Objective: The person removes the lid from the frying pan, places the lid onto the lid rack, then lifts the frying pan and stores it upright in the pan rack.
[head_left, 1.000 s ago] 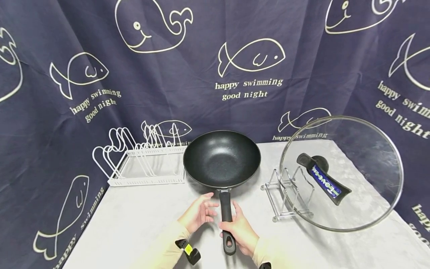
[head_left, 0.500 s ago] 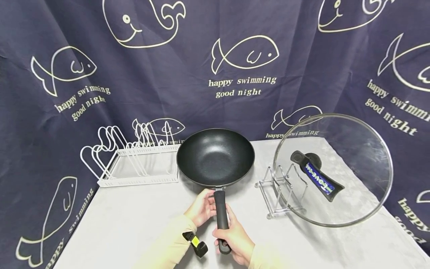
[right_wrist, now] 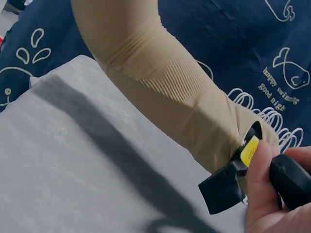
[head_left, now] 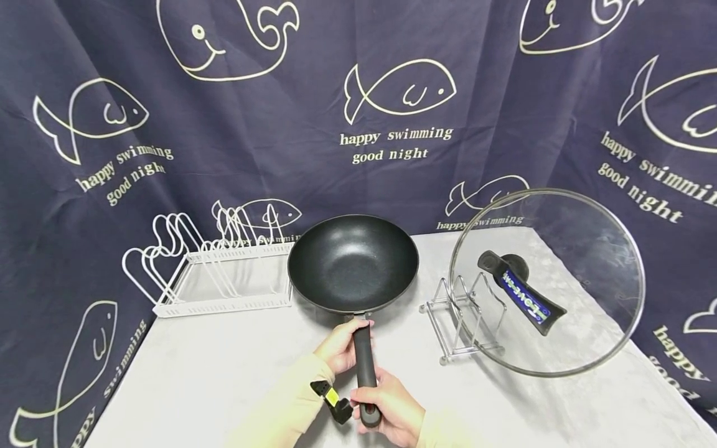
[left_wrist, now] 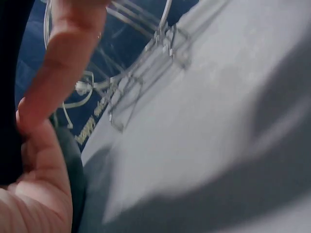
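Observation:
A black wok-shaped frying pan [head_left: 353,264] with a long dark handle is in the middle of the head view, the handle towards me. My left hand [head_left: 338,347] grips that handle close to the bowl, its thumb laid over the top. At the handle's looped end, my right hand [head_left: 391,407] holds on, thumb across it. In the left wrist view, the fingers [left_wrist: 63,63] curl against the dark handle at the left edge. The right wrist view has the thumb [right_wrist: 262,182] pressed to the handle's end [right_wrist: 291,179], most of that hand out of frame.
A white wire dish rack [head_left: 224,305] stands left of the pan. To the right, a small chrome rack [head_left: 448,339] holds a large glass lid [head_left: 594,298] upright, its black handle facing me. A dark printed curtain [head_left: 392,186] hangs behind the pale table [head_left: 213,379].
My left hand has gone from beside the handle to gripping it near the bowl. The right hand keeps its hold. The head view has shifted, so everything appears further left.

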A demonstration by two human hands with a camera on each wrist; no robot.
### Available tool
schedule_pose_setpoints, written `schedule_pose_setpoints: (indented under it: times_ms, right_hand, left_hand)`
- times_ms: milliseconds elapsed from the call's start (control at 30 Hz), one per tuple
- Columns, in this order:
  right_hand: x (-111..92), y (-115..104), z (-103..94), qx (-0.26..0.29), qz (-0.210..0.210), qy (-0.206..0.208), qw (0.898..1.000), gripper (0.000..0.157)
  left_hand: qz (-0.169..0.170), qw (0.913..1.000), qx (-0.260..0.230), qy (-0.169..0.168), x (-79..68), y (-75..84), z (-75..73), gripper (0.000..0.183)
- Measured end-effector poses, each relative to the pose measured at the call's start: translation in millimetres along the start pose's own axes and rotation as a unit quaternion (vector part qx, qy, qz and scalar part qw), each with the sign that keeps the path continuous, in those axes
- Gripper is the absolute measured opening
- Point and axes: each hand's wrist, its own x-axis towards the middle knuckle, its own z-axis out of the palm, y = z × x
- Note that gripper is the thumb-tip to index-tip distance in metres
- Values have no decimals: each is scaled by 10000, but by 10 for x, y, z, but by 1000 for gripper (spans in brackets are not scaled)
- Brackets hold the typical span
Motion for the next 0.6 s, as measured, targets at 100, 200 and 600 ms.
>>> schedule_pose_setpoints:
  times_ms: [100,200,600]
  right_hand:
    - [2,3,-9,-55,21,-102,9999,46]
    - [5,-1,-1,-83,-4,-111,9999,41]
    - [29,31,44,-581,-242,227,9978,55]
  left_hand:
    - [26,9999,-127,13,-22,-25,61,11]
    - [78,9995,-314,-35,-40,-34,99,18]
    - [245,9993,99,270,2,-57,107,22]
